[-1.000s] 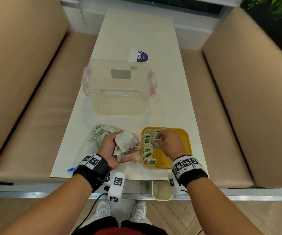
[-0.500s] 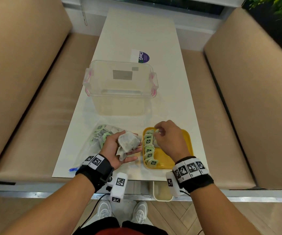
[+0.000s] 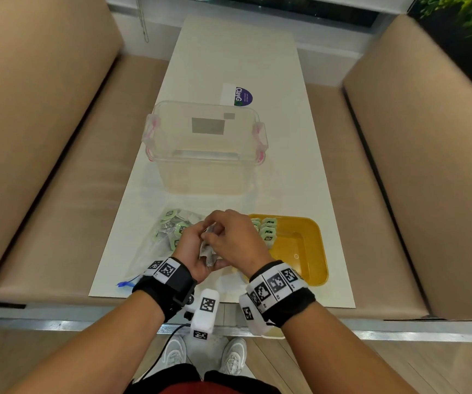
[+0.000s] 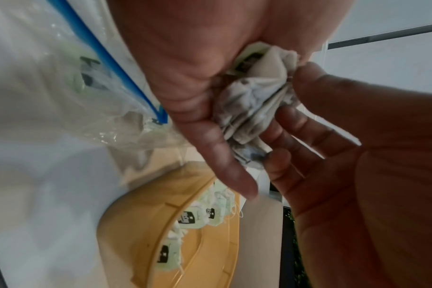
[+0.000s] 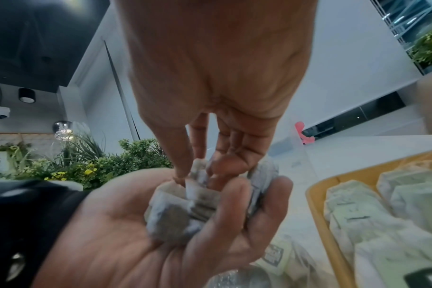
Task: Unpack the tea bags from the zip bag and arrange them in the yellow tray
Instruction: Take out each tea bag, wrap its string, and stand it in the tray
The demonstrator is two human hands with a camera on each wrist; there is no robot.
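Observation:
My left hand (image 3: 193, 245) lies palm up over the table's near edge, its fingers curled round a bunch of grey tea bags (image 3: 208, 253). From above, my right hand (image 3: 215, 233) reaches into that bunch, and thumb and forefinger pinch one tea bag (image 5: 197, 172) at its top. The bunch (image 4: 252, 109) fills the left palm. To the right stands the yellow tray (image 3: 306, 248) with a row of green-tagged tea bags (image 3: 267, 231) along its left side. The clear zip bag (image 3: 166, 237) with a blue seal (image 4: 106, 64) lies to the left and holds more tea bags.
A clear plastic box (image 3: 206, 149) with pink latches stands on the white table (image 3: 237, 52) beyond my hands. A sticker (image 3: 242, 96) lies behind it. Beige benches (image 3: 44, 137) run along both sides of the table.
My right hand has left the yellow tray and moved left onto the bunch in my left hand. The left hand has stayed where it was, still holding the bunch.

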